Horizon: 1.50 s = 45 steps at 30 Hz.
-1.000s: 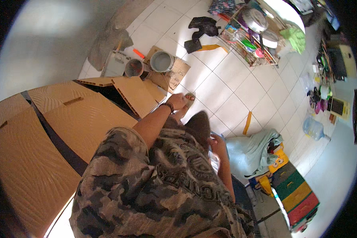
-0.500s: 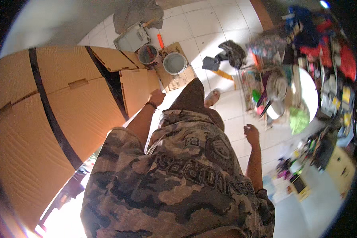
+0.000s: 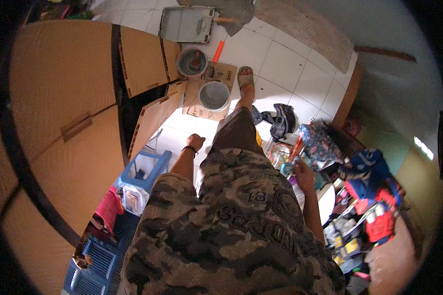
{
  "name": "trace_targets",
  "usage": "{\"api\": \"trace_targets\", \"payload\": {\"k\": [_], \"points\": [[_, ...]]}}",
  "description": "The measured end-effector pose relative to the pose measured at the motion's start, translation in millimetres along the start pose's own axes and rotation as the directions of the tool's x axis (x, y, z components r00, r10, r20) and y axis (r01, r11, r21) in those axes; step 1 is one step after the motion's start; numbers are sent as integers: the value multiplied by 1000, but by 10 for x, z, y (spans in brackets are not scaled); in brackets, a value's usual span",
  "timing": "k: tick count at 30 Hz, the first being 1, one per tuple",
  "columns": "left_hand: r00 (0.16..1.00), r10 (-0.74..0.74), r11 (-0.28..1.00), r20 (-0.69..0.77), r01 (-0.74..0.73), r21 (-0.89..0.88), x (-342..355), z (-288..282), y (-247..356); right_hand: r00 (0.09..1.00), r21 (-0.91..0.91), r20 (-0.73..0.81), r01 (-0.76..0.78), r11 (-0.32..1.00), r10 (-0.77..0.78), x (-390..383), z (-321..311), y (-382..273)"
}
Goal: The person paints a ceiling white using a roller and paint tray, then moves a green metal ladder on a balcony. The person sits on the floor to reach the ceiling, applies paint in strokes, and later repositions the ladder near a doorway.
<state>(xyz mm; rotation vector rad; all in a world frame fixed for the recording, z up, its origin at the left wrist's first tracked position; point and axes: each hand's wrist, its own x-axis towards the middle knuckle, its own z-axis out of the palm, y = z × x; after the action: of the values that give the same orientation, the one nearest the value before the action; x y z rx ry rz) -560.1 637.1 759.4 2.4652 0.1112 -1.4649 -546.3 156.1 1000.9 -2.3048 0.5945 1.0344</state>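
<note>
My left hand (image 3: pixel 195 141) hangs in a loose fist beside my thigh, with nothing seen in it. It is nearest to a brown cabinet-like unit (image 3: pixel 69 98) with black strips, whose door panel (image 3: pixel 155 113) stands ajar. My right hand (image 3: pixel 303 173) hangs at my other side, fingers loosely apart and a little blurred. Nothing shows in it. Beneath it lies a heap of household things. Ahead, a pale bucket (image 3: pixel 214 96) stands on flattened cardboard (image 3: pixel 194 104). A second bucket (image 3: pixel 191 62) with a reddish thing inside stands just beyond.
A grey paint tray (image 3: pixel 174 27) and an orange-handled tool (image 3: pixel 218 51) lie on the white tiles. Dark cloth (image 3: pixel 283 122) lies at the right, near a floral bag (image 3: pixel 321 142) and piled belongings. A blue-and-white crate (image 3: pixel 142 169) stands beside the unit, low left.
My view has swung to the right, and a sandalled foot has stepped forward beside the buckets. Both arms still hang down. The blue-and-white crate has come into view.
</note>
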Motion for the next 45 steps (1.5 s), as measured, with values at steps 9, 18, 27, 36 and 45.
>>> {"api": "trace_targets", "payload": {"k": [9, 18, 27, 36, 45], "points": [[922, -371, 178, -112, -48, -983, 514, -2171, 1860, 961, -255, 251, 179, 950, -114, 2039, -1350, -1863], [742, -640, -382, 202, -78, -921, 514, -1336, 2070, 662, -436, 656, 724, 535, -362, 4303, -543, -3169], [849, -523, 90, 82, 151, -984, 1445, -747, 3979, 59, -194, 847, 960, -203, -529, 5368, 2147, -4316], [644, -750, 20, 150, 249, -968, 1528, -835, 3842, 228, -398, 817, 887, -232, -530, 6245, 4195, -4422], [622, -772, -15, 134, 193, -981, 1616, -938, 3873, 65, -94, 730, 996, -5, -680, 5521, 2878, -4409]]}}
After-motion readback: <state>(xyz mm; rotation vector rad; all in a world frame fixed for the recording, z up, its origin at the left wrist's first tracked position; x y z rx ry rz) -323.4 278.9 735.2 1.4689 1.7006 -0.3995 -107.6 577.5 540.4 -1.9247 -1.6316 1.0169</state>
